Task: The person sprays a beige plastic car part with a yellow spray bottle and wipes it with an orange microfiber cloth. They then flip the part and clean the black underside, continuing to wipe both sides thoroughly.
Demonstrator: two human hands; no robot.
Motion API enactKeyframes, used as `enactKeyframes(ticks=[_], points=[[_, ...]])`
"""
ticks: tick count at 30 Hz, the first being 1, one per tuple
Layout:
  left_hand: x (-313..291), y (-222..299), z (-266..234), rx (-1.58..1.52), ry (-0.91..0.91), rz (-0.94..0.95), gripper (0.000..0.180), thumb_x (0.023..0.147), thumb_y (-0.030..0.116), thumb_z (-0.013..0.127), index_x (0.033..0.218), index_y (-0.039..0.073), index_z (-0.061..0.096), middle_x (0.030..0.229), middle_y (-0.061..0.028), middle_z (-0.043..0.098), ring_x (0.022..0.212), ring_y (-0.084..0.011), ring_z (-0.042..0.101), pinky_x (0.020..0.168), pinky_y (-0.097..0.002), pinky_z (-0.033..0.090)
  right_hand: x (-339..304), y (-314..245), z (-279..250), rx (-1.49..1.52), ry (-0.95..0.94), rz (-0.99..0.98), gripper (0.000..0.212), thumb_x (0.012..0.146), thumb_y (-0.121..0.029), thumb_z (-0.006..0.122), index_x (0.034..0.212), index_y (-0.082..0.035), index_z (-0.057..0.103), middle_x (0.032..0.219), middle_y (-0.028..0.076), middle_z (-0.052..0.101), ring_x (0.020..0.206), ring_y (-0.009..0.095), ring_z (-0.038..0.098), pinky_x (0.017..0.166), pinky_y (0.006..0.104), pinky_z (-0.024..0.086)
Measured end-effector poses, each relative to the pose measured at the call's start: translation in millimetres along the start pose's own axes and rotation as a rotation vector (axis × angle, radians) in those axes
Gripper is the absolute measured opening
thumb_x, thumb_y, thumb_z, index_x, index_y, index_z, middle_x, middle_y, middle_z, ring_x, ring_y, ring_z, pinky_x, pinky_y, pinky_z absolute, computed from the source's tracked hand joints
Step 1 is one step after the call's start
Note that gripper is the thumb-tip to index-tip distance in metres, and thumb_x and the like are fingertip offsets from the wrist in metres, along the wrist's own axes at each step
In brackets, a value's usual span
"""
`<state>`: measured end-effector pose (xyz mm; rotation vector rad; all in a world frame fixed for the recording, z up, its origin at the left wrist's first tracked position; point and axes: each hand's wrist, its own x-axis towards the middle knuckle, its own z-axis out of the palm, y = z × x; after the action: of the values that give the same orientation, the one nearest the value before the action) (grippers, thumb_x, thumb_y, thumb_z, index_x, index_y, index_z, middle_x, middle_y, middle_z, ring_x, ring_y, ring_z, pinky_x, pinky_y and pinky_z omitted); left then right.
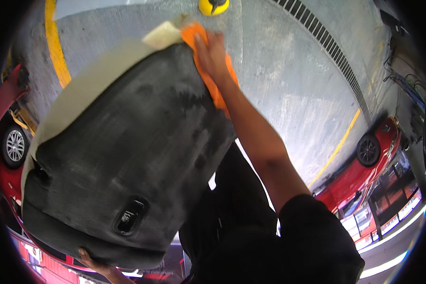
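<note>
A car seat backrest (123, 137), dark grey and fuzzy on its back face and beige along its side, is tilted across the view in front of me. A black recessed plastic fitting (131, 216) sits near its lower end. My right hand (214, 59) grips an orange cloth (194, 34) against the far right edge; part of the cloth trails down along that edge. My left hand (94, 264) holds the near end from below, thumb on the dark face and other fingers hidden. Darker blotches mark the grey surface.
A yellow round object with a black top (214, 6) stands on the grey concrete floor (288, 80) beyond the backrest. A drain grate (326, 40) curves along the right. Red cars stand at the left (4, 142) and right (350, 184). Yellow lines (57, 47) cross the floor.
</note>
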<state>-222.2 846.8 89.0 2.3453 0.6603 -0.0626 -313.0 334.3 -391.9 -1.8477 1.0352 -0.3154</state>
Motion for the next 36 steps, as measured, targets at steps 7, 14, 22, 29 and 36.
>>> enactKeyframes(ticks=[7,14,22,29,36], points=[[18,-55,-59,0.485,-0.212,0.717,0.049,0.103,0.037,0.058,0.140,0.006,0.061,0.144,-0.0112,0.056,0.139,-0.0269,0.049,0.120,-0.0492,0.037,-179,40,-45,-0.224,0.061,0.164,0.036,0.105,-0.025,0.058,0.127,0.004,0.060,0.122,0.030,0.055,0.112,0.047,0.056,0.100,0.0515,0.046],[-1,-31,-15,0.164,-0.217,0.382,0.050,0.099,0.032,0.067,0.140,0.004,0.060,0.138,-0.0116,0.059,0.131,-0.0266,0.055,0.116,-0.0469,0.043,-197,-132,-13,0.152,-0.038,0.027,0.031,0.100,-0.025,0.068,0.119,0.000,0.065,0.108,0.018,0.064,0.103,0.040,0.066,0.093,0.0473,0.054],[1,4,31,-0.064,-0.066,0.082,0.052,0.096,0.029,0.070,0.141,0.004,0.060,0.136,-0.0149,0.060,0.122,-0.0269,0.060,0.104,-0.0433,0.050,-157,-86,-9,-0.144,0.219,0.175,0.040,0.097,-0.038,0.071,0.110,0.000,0.069,0.112,0.022,0.065,0.098,0.042,0.067,0.084,0.0498,0.055],[-17,21,55,-0.149,-0.141,0.079,0.057,0.095,0.035,0.072,0.139,0.002,0.062,0.135,-0.0174,0.062,0.119,-0.0288,0.061,0.102,-0.0444,0.050,-166,-71,-5,-0.170,0.248,0.135,0.039,0.095,-0.040,0.073,0.119,-0.009,0.070,0.115,0.020,0.065,0.095,0.040,0.070,0.080,0.0506,0.057],[-42,53,83,-0.072,-0.184,0.231,0.072,0.094,0.034,0.070,0.155,0.003,0.046,0.148,-0.0183,0.052,0.127,-0.0302,0.056,0.105,-0.0447,0.047,-208,-24,-38,-0.303,0.143,0.080,0.028,0.097,-0.030,0.071,0.118,-0.010,0.070,0.111,0.017,0.064,0.096,0.037,0.069,0.079,0.0469,0.058]])
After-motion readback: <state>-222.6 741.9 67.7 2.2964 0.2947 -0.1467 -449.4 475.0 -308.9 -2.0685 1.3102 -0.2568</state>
